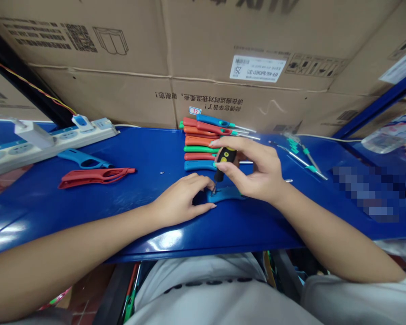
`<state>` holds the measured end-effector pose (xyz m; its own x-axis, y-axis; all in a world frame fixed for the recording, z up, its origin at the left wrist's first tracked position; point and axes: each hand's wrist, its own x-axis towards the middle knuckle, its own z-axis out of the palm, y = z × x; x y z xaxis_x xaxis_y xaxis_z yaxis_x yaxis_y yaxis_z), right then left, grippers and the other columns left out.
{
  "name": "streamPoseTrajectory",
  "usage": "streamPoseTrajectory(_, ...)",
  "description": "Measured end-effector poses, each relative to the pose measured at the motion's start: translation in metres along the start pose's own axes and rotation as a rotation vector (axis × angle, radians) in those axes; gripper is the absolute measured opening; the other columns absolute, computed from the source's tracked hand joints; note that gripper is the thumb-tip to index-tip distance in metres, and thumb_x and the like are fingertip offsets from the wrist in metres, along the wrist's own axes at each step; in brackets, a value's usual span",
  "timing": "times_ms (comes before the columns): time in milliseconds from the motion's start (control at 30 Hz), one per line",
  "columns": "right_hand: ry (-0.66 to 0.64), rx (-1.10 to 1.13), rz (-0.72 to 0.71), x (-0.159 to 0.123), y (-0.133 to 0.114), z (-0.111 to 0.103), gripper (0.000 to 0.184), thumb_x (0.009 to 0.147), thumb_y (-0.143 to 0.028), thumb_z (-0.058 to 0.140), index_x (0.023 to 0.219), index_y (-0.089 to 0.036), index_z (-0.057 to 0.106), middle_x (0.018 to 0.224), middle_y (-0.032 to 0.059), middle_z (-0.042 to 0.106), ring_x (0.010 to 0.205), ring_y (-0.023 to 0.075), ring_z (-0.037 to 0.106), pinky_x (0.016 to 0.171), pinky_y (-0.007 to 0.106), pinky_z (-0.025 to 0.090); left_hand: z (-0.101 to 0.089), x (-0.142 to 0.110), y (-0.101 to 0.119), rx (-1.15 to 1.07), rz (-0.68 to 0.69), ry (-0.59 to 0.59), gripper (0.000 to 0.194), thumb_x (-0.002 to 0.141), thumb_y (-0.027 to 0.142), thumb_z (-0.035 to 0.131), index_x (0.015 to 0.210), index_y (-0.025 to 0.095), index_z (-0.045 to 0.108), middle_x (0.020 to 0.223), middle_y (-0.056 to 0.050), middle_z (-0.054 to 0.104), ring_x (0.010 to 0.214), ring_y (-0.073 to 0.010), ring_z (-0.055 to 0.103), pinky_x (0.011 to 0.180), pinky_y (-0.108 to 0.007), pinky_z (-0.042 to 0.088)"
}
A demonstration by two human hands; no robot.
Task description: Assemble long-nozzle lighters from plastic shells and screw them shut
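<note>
My right hand (257, 169) grips a short black-and-yellow screwdriver (219, 174), held upright with its shaft pointing down. The tip meets the left end of a blue utility lighter (225, 194) lying flat on the blue table. My left hand (182, 198) holds that same end, forefinger by the screwdriver tip and thumb along the near edge. Part of the lighter's right side is hidden under my right hand. Just beyond my hands lies a row of several stick lighters (198, 141) in red, orange, green and blue, metal tubes pointing right.
At left lie a blue handle shell (84, 159) and a red handle shell (94, 177), with small metal bits (161, 173) nearby. Metal lighter tubes (306, 160) rest at right. A power strip (54, 142) stands back left; a large cardboard box (128, 85) walls the rear.
</note>
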<state>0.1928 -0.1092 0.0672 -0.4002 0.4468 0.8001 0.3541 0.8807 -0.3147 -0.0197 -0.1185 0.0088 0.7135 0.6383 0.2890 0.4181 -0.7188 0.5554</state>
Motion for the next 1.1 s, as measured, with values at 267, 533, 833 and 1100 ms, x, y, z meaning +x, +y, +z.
streamPoseTrajectory(267, -0.099, 0.142, 0.051, 0.000, -0.003, -0.002, 0.036, 0.105, -0.027, 0.042, 0.137, -0.022, 0.057, 0.120, 0.0087, 0.073, 0.092, 0.0174, 0.075, 0.080, 0.033, 0.063, 0.000, 0.000, -0.001, -0.016, 0.008, -0.005, 0.020, 0.091, 0.033, 0.071, 0.103, 0.021, 0.060, 0.103, -0.004, 0.066, 0.100, -0.0226, 0.061, 0.091, -0.037, 0.050)
streamPoseTrajectory(533, 0.016, -0.087, -0.092, 0.000, 0.001, -0.003, 0.022, 0.092, -0.031, 0.069, 0.111, -0.022, 0.068, 0.105, 0.0051, 0.077, 0.089, 0.0176, 0.073, 0.079, 0.029, 0.061, 0.000, 0.001, -0.001, -0.017, 0.023, 0.000, 0.020, 0.091, 0.032, 0.071, 0.102, 0.020, 0.059, 0.104, -0.004, 0.066, 0.101, -0.0224, 0.061, 0.092, -0.037, 0.050)
streamPoseTrajectory(833, -0.143, 0.081, 0.031, -0.001, 0.005, 0.002, 0.037, 0.104, -0.036, 0.048, 0.137, -0.022, 0.054, 0.130, 0.0088, 0.068, 0.097, 0.0164, 0.072, 0.082, 0.030, 0.061, 0.001, 0.000, -0.002, -0.015, 0.002, -0.001, 0.021, 0.091, 0.032, 0.070, 0.106, 0.022, 0.060, 0.103, -0.004, 0.066, 0.099, -0.0232, 0.062, 0.091, -0.040, 0.051)
streamPoseTrajectory(1100, -0.126, -0.061, -0.085, -0.005, 0.007, -0.001, 0.044, 0.107, -0.037, 0.033, 0.145, -0.024, 0.050, 0.122, 0.0068, 0.071, 0.108, 0.0180, 0.070, 0.092, 0.034, 0.059, 0.001, 0.000, -0.003, -0.009, 0.019, 0.010, 0.019, 0.092, 0.033, 0.070, 0.103, 0.021, 0.059, 0.103, -0.003, 0.066, 0.098, -0.0222, 0.061, 0.089, -0.038, 0.051)
